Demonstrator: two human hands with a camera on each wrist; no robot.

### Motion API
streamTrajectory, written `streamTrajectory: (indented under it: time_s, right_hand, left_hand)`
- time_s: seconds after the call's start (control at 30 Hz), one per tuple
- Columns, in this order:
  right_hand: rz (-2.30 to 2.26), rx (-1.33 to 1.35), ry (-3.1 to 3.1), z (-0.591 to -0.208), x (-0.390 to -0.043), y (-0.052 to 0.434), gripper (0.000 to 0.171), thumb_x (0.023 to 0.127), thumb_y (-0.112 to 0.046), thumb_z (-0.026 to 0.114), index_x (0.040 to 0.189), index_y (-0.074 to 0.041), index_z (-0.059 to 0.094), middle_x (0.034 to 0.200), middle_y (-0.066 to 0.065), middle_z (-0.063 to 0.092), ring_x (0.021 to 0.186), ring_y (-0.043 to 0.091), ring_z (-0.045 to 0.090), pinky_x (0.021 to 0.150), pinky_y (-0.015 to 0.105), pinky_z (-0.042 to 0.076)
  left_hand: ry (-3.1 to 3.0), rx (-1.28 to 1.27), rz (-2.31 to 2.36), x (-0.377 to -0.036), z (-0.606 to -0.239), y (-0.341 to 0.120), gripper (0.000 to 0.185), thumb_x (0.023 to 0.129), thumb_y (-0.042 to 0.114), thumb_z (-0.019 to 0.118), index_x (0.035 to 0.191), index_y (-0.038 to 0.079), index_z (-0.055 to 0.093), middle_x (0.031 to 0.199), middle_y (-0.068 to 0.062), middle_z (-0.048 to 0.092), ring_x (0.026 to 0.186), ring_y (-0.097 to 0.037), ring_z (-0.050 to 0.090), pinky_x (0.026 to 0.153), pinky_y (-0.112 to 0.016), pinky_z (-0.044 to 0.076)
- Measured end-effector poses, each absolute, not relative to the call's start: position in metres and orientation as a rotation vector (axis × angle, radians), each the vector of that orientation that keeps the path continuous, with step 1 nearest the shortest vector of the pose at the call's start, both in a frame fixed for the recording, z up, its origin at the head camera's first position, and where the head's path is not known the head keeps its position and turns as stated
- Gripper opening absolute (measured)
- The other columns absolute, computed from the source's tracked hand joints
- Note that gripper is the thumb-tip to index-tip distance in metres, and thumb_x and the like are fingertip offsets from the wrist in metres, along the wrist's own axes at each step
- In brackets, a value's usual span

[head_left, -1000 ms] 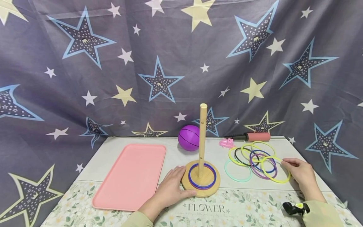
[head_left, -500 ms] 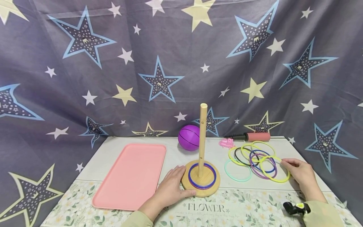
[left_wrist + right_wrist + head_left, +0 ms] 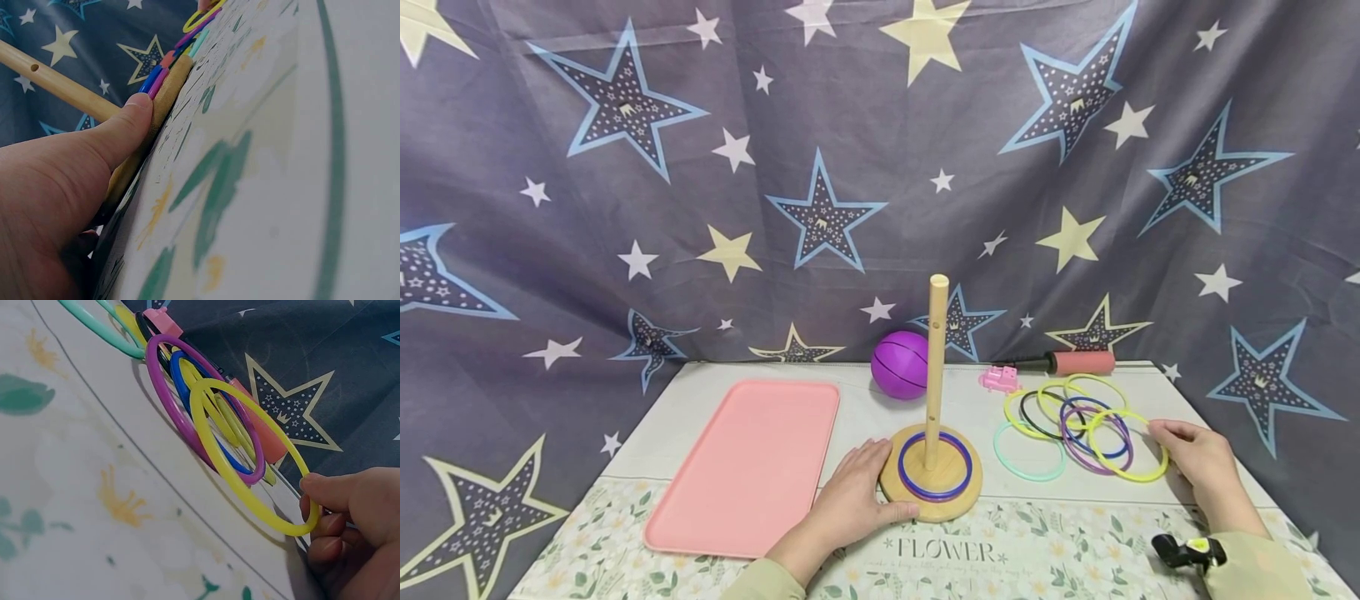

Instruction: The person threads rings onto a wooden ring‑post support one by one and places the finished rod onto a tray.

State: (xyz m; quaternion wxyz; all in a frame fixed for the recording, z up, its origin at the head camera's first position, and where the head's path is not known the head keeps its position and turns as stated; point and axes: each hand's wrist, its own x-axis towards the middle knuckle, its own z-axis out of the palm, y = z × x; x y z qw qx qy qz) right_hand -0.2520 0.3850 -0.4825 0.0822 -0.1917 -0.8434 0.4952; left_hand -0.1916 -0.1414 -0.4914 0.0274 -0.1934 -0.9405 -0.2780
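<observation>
A: Where was the yellow ring [image 3: 1129, 446] found?

B: It was seen flat on the table [image 3: 1045, 508], at the near right edge of a loose pile of rings [image 3: 1071, 417], overlapping a purple ring [image 3: 187, 419] and a blue ring [image 3: 206, 425]. Its far-right rim was pinched by the right hand [image 3: 1202, 462]; in the right wrist view the thumb was laid on top and the curled fingers [image 3: 328, 547] were tucked under the rim.

A: And the other hand?

B: The left hand [image 3: 850, 500] was rested flat on the table, fingers fairly straight, with the thumb [image 3: 128, 125] pressed against the rim of the wooden base [image 3: 931, 475]. Nothing was gripped by it.

A: What was carried by the base?

B: An upright wooden peg [image 3: 936, 367], with a blue-and-purple ring [image 3: 936, 490] lying around its foot.

A: What else was noted?

B: A pink tray [image 3: 748, 462] was laid to the left; a purple ball [image 3: 899, 363], a small pink toy [image 3: 999, 378] and a pink-handled pump [image 3: 1071, 362] were lined up along the back, before a star-printed curtain [image 3: 700, 167].
</observation>
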Motion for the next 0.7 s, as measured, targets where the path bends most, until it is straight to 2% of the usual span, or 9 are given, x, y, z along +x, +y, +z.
streamTrajectory:
  time_s: [0.1, 0.37, 0.57, 0.7]
  right_hand:
    - [1.529, -0.587, -2.485, -0.4826, -0.2523, 0.3851, 0.054, 0.112, -0.036, 0.065, 0.142, 0.008, 0.066, 0.09, -0.011, 0.064, 0.073, 0.016, 0.054, 0.059, 0.032, 0.047]
    - [1.618, -0.583, -2.418, -0.4831, -0.2547, 0.3851, 0.036, 0.11, -0.033, 0.068, 0.126, -0.001, 0.076, 0.083, -0.015, 0.063, 0.07, 0.012, 0.053, 0.058, 0.03, 0.048]
    - [1.637, -0.575, -2.409, -0.4786, -0.2551, 0.3815, 0.051, 0.11, -0.038, 0.068, 0.139, 0.004, 0.069, 0.088, -0.021, 0.062, 0.077, 0.008, 0.055, 0.063, 0.024, 0.052]
    - [1.654, -0.56, -2.387, -0.4746, -0.255, 0.3775, 0.058, 0.11, -0.04, 0.069, 0.144, 0.007, 0.065, 0.09, -0.02, 0.061, 0.079, 0.007, 0.054, 0.064, 0.022, 0.053]
  left_hand:
    - [-2.904, -0.597, -0.854, -0.1914, -0.4918, -0.1414, 0.115, 0.086, 0.071, 0.085, 0.164, -0.004, 0.046, 0.168, -0.023, 0.048, 0.161, -0.041, 0.037, 0.134, -0.059, 0.024]
    - [-2.905, -0.6, -0.857, -0.1908, -0.4912, -0.1412, 0.115, 0.086, 0.07, 0.085, 0.164, -0.004, 0.046, 0.167, -0.024, 0.048, 0.161, -0.041, 0.037, 0.134, -0.059, 0.024]
    - [-2.897, -0.608, -0.85, -0.19, -0.4908, -0.1406, 0.114, 0.086, 0.07, 0.086, 0.164, -0.004, 0.046, 0.167, -0.024, 0.048, 0.16, -0.042, 0.037, 0.134, -0.06, 0.024]
    - [-2.898, -0.606, -0.855, -0.1903, -0.491, -0.1406, 0.114, 0.086, 0.069, 0.086, 0.164, -0.004, 0.046, 0.167, -0.024, 0.048, 0.16, -0.042, 0.037, 0.134, -0.06, 0.024]
